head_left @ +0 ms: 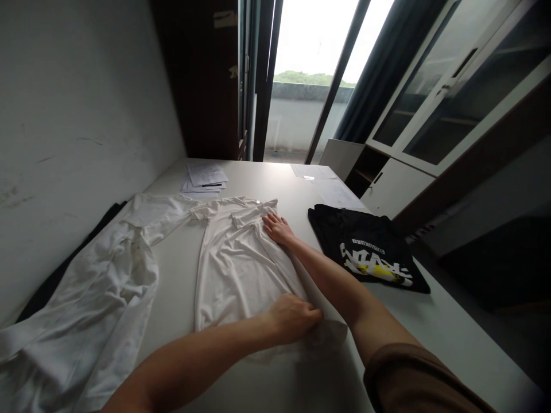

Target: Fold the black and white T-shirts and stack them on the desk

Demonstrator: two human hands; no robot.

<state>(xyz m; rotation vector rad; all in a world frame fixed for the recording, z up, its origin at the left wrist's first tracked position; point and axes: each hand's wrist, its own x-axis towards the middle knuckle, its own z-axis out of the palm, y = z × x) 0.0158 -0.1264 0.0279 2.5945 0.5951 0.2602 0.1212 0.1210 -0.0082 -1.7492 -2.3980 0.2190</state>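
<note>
Head view, with the dial centred on the white T-shirt (241, 269) and twelve pointing away from the person: the T-shirt lies spread and wrinkled on the white table (267, 180), its collar end towards twelve and its hem towards six. At about two, the right hand (279, 228) rests open on the fabric near the upper sleeve, fingers extended, the palm facing down. At four, the left hand (295, 315) is curled closed around the cloth along the shirt's side near the hem; the fingertips are hidden. At nine lies a rumpled white garment (99, 298), with a dark cloth (64, 275) showing between it and the wall (77, 115). At three, apart from the T-shirt, is a folded black garment (370, 246) with white and yellow print. Stacked papers (204, 178) sit at eleven, flat sheets (331, 189) at two.
</note>
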